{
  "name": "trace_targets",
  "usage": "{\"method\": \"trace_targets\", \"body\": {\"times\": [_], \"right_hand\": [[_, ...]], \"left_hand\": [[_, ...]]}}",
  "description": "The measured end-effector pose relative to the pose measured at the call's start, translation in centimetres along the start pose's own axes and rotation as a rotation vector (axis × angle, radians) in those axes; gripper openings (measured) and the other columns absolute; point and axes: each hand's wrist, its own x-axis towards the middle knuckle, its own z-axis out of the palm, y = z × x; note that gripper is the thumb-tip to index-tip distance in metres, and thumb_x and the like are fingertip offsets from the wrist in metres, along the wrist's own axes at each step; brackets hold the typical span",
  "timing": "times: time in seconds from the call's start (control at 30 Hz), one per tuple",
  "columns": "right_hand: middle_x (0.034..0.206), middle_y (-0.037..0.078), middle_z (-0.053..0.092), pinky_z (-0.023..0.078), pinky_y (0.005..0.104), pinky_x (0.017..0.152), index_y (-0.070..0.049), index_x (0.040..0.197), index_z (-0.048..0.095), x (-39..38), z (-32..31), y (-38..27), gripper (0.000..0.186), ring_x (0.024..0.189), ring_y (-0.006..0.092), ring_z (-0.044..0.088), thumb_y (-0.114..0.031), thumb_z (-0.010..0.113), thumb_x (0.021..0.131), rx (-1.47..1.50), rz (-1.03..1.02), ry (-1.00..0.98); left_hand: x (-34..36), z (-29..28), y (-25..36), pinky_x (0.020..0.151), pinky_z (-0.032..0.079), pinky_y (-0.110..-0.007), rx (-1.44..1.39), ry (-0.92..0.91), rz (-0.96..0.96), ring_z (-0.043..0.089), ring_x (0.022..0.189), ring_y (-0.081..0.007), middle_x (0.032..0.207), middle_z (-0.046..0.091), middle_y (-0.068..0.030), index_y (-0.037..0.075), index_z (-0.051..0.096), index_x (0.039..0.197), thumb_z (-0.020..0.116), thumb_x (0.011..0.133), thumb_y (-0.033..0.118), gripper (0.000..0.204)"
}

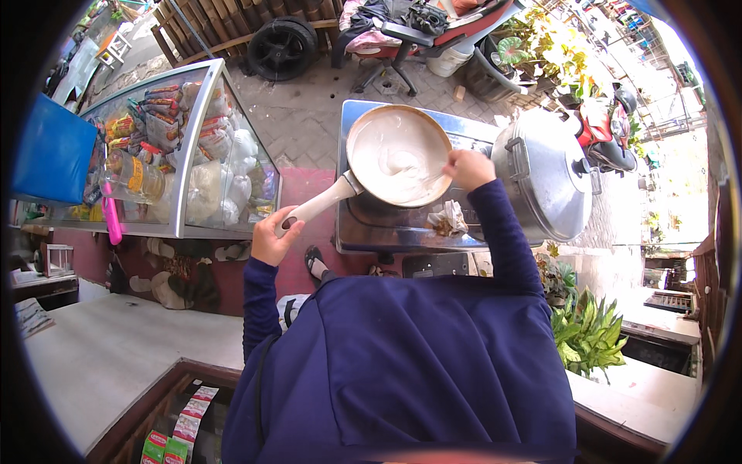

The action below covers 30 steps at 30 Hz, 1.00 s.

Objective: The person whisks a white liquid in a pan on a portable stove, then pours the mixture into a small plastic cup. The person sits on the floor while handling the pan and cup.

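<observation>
Head view, looking down: we see a round, shallow pan (399,155) w/ a pale cream handle sitting on a boxy, dull-metal stove (386,224) at centre. The pan is coated w/ smooth, glossy white batter, swirled in the middle. The left hand (272,236), in a dark blue sleeve, is curled shut around the end of the pan handle. The right hand (468,168) rests at the pan's right rim, fingers closed; we can't tell what, if anything, it grips. A crumpled brownish cloth (448,220) lies on the stove just below that hand. Right of the stove stands a big round metal pot (545,174) w/ a domed lid & black knob. To the left is a glass-and-metal display case (182,147) packed w/ colourful snack packets & white bagged goods. Paved brick ground lies beyond; green leafy plants (587,329) at lower right.
</observation>
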Motion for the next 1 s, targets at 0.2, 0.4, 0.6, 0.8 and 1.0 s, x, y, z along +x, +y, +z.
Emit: {"method": "trace_targets", "body": {"times": [0.2, 0.4, 0.6, 0.8, 1.0], "right_hand": [[0.078, 0.013, 0.065, 0.048, 0.0425, 0.071, -0.009, 0.080, 0.063, 0.6, 0.5, -0.6, 0.020, 0.077, 0.0327, 0.062, -0.029, 0.062, 0.077, 0.362, -0.321, 0.050], [0.074, 0.013, 0.064, 0.048, 0.0403, 0.067, -0.008, 0.078, 0.062, 0.8, 0.7, 0.7, 0.026, 0.073, 0.0311, 0.062, -0.033, 0.063, 0.077, 0.161, -0.001, 0.167], [0.076, 0.014, 0.064, 0.048, 0.0401, 0.072, -0.009, 0.078, 0.064, 1.2, 1.0, 0.6, 0.025, 0.076, 0.0320, 0.062, -0.034, 0.065, 0.074, 0.219, -0.246, -0.109], [0.074, 0.013, 0.063, 0.048, 0.0392, 0.067, -0.007, 0.080, 0.062, 1.5, 0.7, 0.8, 0.025, 0.074, 0.0301, 0.062, -0.032, 0.064, 0.078, 0.351, -0.131, 0.133], [0.075, 0.013, 0.064, 0.048, 0.0405, 0.070, -0.009, 0.079, 0.064, 1.7, 0.1, 1.1, 0.024, 0.076, 0.0289, 0.062, -0.032, 0.065, 0.074, 0.124, 0.043, 0.118]], "left_hand": [[0.1, 0.1, -0.2, 0.064, 0.048, -0.027, 0.020, 0.010, 0.018, 0.062, 0.067, -0.0149, 0.075, 0.064, -0.0101, 0.001, 0.063, 0.100, 0.068, 0.077, 0.025, 0.034], [-0.1, 0.1, -0.1, 0.065, 0.048, -0.028, -0.003, 0.013, 0.012, 0.063, 0.070, -0.0161, 0.078, 0.065, -0.0112, 0.002, 0.063, 0.100, 0.068, 0.077, 0.025, 0.033], [0.1, 0.0, -0.1, 0.064, 0.048, -0.028, 0.023, 0.014, 0.039, 0.064, 0.070, -0.0170, 0.079, 0.066, -0.0116, 0.003, 0.063, 0.100, 0.068, 0.077, 0.024, 0.032], [0.1, -0.1, 0.1, 0.065, 0.048, -0.028, 0.013, -0.008, 0.008, 0.064, 0.070, -0.0168, 0.080, 0.066, -0.0116, 0.001, 0.063, 0.101, 0.068, 0.077, 0.023, 0.033], [0.1, -0.2, 0.3, 0.065, 0.048, -0.028, -0.028, -0.014, 0.002, 0.064, 0.071, -0.0166, 0.081, 0.066, -0.0115, 0.000, 0.063, 0.101, 0.068, 0.077, 0.023, 0.034]]}}
